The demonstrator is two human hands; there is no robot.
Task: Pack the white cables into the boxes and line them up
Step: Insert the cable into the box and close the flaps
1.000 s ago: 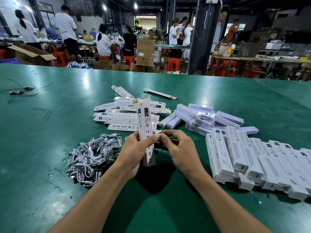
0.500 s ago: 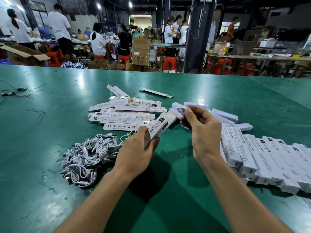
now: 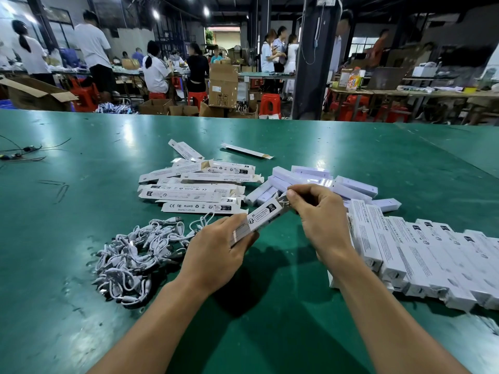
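My left hand (image 3: 216,247) grips the near end of a long white box (image 3: 260,215), which tilts up toward the right. At the box's far open end my right hand (image 3: 318,211) pinches something small and white; whether it is a cable or the box's flap, I cannot tell. A tangled heap of white cables (image 3: 135,252) lies on the green table (image 3: 81,306) left of my left hand. Flat unfolded boxes (image 3: 194,190) are piled behind my hands. A row of packed boxes (image 3: 421,257) lines up on the right.
More white boxes (image 3: 324,179) lie in a loose pile behind my right hand. Thin dark wires (image 3: 21,153) rest at the table's far left. Beyond the table's far edge are people, cardboard cartons (image 3: 222,85), red stools and a dark pillar (image 3: 313,63).
The box went from upright between both hands to tilted rightward in my left hand. My right hand rose to the far pile, then came back to the box's open end.
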